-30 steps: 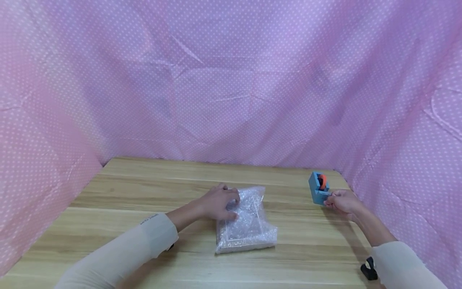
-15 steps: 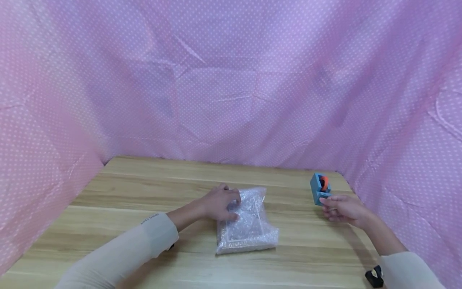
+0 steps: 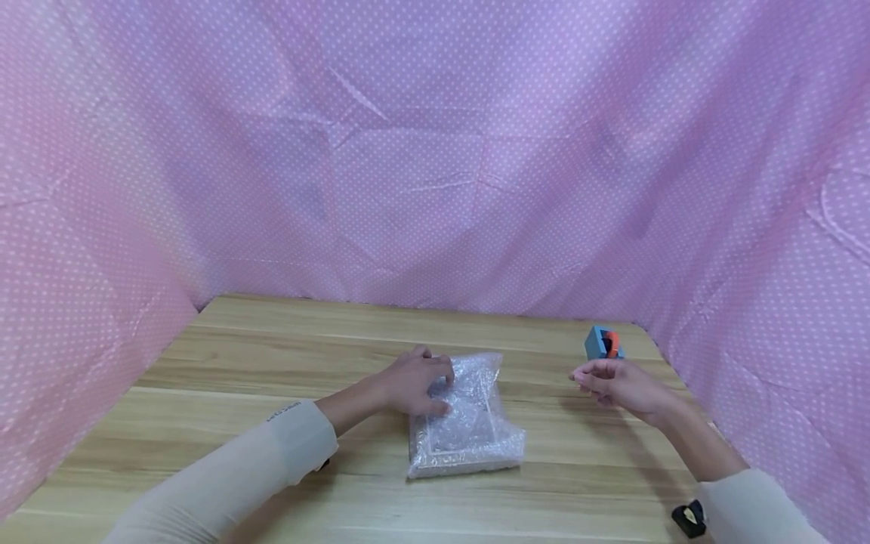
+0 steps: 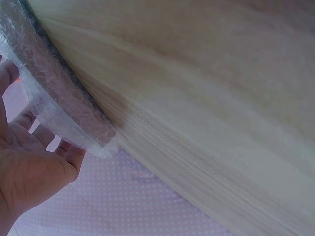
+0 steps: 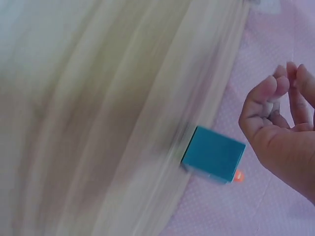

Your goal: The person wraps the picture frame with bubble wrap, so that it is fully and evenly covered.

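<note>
A flat, boxy item wrapped in bubble wrap (image 3: 469,427) lies on the table, its contents blurred by the plastic. My left hand (image 3: 414,383) rests on its left side with spread, slightly bent fingers; the left wrist view shows that hand (image 4: 34,157) against the wrap's edge. To the right, my right hand (image 3: 628,389) is raised just in front of the blue tape dispenser (image 3: 596,344) with its orange core. Thumb and fingertips pinch together, apparently on a piece of clear tape, hard to see. In the right wrist view, that hand (image 5: 280,110) is beside the dispenser (image 5: 214,155).
The wooden table (image 3: 272,340) runs back to a pink polka-dot cloth (image 3: 408,189) that hangs around its back and sides. A black wrist-camera mount (image 3: 689,519) sits by the right sleeve, close above the table.
My right hand has come away from the dispenser's front and moved left, fingertips still pinched. The left hand and the bubble-wrapped item have stayed put.
</note>
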Motion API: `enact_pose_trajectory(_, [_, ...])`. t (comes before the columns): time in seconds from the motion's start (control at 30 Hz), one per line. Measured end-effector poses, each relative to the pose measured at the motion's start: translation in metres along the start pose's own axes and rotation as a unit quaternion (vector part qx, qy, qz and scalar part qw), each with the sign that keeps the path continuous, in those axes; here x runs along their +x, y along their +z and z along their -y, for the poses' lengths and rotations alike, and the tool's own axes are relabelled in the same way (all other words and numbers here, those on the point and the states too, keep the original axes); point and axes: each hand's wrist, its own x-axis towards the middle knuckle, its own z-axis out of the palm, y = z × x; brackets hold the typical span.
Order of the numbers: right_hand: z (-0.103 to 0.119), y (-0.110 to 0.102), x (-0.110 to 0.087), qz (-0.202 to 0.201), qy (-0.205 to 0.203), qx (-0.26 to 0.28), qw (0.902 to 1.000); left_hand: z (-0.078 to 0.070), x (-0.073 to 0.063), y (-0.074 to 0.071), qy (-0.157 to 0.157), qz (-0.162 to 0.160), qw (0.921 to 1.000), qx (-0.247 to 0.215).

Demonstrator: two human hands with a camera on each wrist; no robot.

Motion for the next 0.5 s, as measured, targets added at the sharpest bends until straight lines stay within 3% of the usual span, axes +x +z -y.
enact_pose_trajectory(0.17, [0.007, 0.011, 0.009, -0.002, -0.014, -0.008, 0.9999, -0.001, -0.001, -0.001, -0.001, 0.001, 1.0000, -0.005])
enact_pose_trajectory(0.5, [0.029, 0.042, 0.026, 0.031, -0.051, -0.014, 0.9982, -0.003, -0.001, -0.001, -0.003, 0.003, 1.0000, -0.005])
